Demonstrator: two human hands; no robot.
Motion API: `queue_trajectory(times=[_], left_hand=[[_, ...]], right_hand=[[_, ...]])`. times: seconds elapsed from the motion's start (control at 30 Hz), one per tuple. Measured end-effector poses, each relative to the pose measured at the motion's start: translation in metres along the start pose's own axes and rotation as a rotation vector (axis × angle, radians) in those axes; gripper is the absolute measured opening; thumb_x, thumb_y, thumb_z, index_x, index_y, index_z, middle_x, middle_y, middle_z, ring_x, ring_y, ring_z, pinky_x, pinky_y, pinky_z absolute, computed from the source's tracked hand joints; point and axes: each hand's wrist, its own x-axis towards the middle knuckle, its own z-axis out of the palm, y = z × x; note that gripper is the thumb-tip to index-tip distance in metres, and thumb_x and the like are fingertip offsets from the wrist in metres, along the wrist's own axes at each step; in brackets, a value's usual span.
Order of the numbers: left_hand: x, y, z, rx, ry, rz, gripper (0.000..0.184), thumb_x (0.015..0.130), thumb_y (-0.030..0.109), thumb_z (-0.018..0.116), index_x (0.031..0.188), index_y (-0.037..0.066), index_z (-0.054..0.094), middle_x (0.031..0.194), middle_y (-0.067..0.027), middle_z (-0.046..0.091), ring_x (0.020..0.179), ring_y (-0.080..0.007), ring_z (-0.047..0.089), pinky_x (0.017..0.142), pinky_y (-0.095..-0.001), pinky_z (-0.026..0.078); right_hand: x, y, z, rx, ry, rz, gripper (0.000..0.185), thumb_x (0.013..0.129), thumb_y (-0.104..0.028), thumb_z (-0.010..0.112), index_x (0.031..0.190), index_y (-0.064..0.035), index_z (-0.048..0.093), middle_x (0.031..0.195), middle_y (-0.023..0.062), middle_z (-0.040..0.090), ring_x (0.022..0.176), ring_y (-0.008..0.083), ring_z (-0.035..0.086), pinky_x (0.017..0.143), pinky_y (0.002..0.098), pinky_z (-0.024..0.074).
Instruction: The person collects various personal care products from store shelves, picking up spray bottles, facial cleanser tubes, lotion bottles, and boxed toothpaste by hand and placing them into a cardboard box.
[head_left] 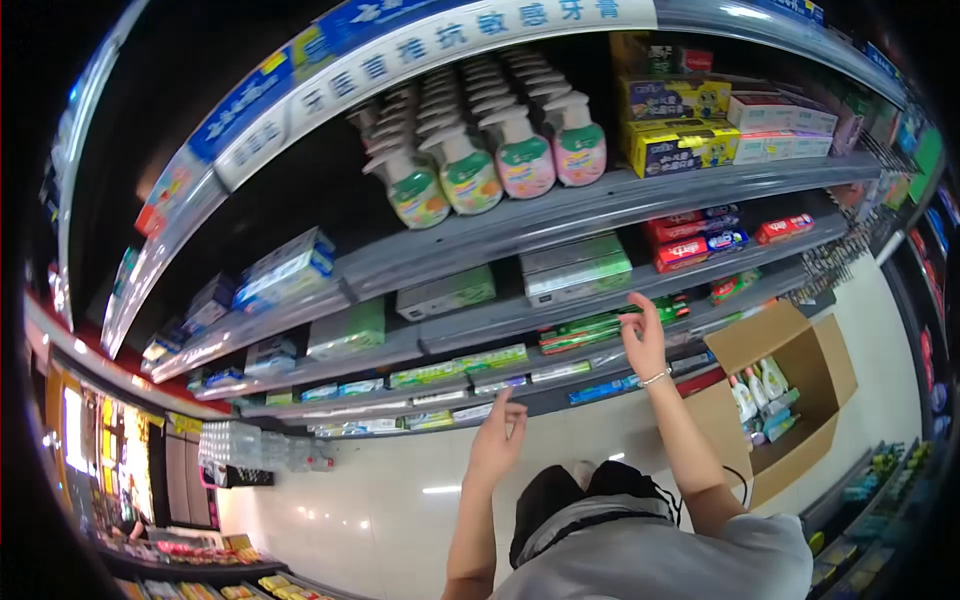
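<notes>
My left hand (498,436) is raised in front of the lower shelves with its fingers apart, holding nothing. Higher up, my right hand (645,335) reaches toward a shelf edge, a bracelet (655,377) round its wrist. Its fingers are also apart and empty. Close by it lie green toothpaste boxes (590,332) and a silver-green carton (578,270). Above them stand rows of pump bottles (525,160) with green and pink labels. An open cardboard box (830,370) to my right holds several white bottles (770,380).
Yellow and black boxes (680,148) stand at the upper right, with red toothpaste boxes (690,250) one shelf below. Packs of bottled water (245,445) sit on the tiled floor (380,510) at the left. Another stocked shelf (865,500) is at the lower right.
</notes>
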Motion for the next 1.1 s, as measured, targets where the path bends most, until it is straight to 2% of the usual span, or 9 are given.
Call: queue_trajectory(times=[0.1,0.13,0.23,0.33,0.63,0.87,0.97,1.03,1.1], left_hand=[[0.051,0.001,0.011,-0.352,-0.048,0.031,0.056,0.086,0.014,0.047,0.132,0.003,0.017,0.093,-0.0111,0.058,0.078,-0.0178,0.058,0.074,-0.0298,0.044],[0.066,-0.005,0.014,-0.449,-0.103,0.041,0.066,0.087,0.015,0.046,0.134,0.006,0.001,0.096,-0.0129,0.058,0.082,-0.0208,0.058,0.076,-0.0314,0.044],[0.103,-0.02,0.024,-0.663,-0.106,-0.031,0.066,0.088,0.017,0.042,0.134,0.007,-0.004,0.099,-0.0156,0.057,0.082,-0.0212,0.058,0.076,-0.03,0.044],[0.129,-0.014,0.023,-0.708,-0.222,-0.091,0.07,0.088,0.018,0.041,0.133,0.008,-0.011,0.102,-0.0183,0.056,0.08,-0.021,0.058,0.072,-0.0277,0.044],[0.154,-0.014,0.041,-0.946,-0.368,-0.235,0.087,0.083,0.011,0.046,0.125,0.016,-0.031,0.109,-0.0215,0.051,0.081,-0.0213,0.058,0.074,-0.0271,0.044],[0.125,0.01,0.043,-0.934,-0.179,0.036,0.071,0.082,0.001,0.043,0.125,0.009,-0.013,0.097,-0.0198,0.052,0.08,-0.021,0.054,0.073,-0.03,0.045],[0.102,0.032,0.056,-0.856,-0.244,0.191,0.07,0.082,0.002,0.039,0.129,0.014,-0.011,0.102,-0.0196,0.049,0.082,-0.0214,0.053,0.072,-0.0297,0.042],[0.088,0.044,0.069,-0.856,-0.324,0.284,0.083,0.082,-0.001,0.043,0.13,0.018,-0.022,0.095,-0.0194,0.05,0.077,-0.0212,0.054,0.074,-0.0327,0.044],[0.07,0.061,0.077,-0.844,-0.471,0.302,0.084,0.081,-0.001,0.044,0.13,0.018,-0.021,0.094,-0.0188,0.051,0.077,-0.0212,0.054,0.074,-0.0322,0.044]], right_hand=[[0.025,-0.008,0.004,0.048,0.059,0.077,0.044,0.073,0.004,0.048,0.117,-0.0019,0.041,0.107,0.0131,0.045,0.074,0.0133,0.055,0.064,0.0211,0.0446],[0.028,-0.009,0.006,-0.03,0.085,0.044,0.045,0.073,0.004,0.048,0.117,-0.002,0.04,0.109,0.0138,0.044,0.072,0.0133,0.054,0.062,0.0213,0.0447],[0.036,-0.009,0.01,-0.205,0.139,0.011,0.051,0.072,0.001,0.051,0.121,-0.0004,0.035,0.116,0.0146,0.04,0.062,0.0126,0.05,0.058,0.0228,0.0437],[0.041,-0.006,0.018,-0.182,0.147,0.203,0.055,0.072,-0.006,0.054,0.123,0.0013,0.032,0.122,0.0172,0.038,0.054,0.0137,0.05,0.06,0.0267,0.0442],[0.04,-0.016,0.051,-0.149,0.219,0.263,0.055,0.072,-0.009,0.055,0.121,0.0008,0.032,0.116,0.0196,0.039,0.066,0.0183,0.056,0.061,0.028,0.0469],[0.008,-0.084,0.053,-0.004,0.301,0.114,0.053,0.077,-0.003,0.054,0.124,-0.0041,0.028,0.123,0.012,0.031,0.087,0.0137,0.051,0.07,0.0253,0.0458],[-0.017,-0.071,0.031,0.315,0.426,0.229,0.049,0.08,-0.005,0.055,0.121,-0.0052,0.028,0.118,0.0095,0.037,0.087,0.0116,0.051,0.071,0.0244,0.0451],[-0.035,-0.057,0.01,0.377,0.539,0.159,0.043,0.082,-0.016,0.055,0.116,-0.0053,0.031,0.102,0.0078,0.048,0.085,0.0125,0.053,0.071,0.027,0.0463],[-0.063,-0.052,-0.017,0.407,0.719,0.372,0.041,0.083,-0.02,0.054,0.114,-0.0057,0.031,0.098,0.0079,0.05,0.086,0.0139,0.054,0.071,0.029,0.0474]])
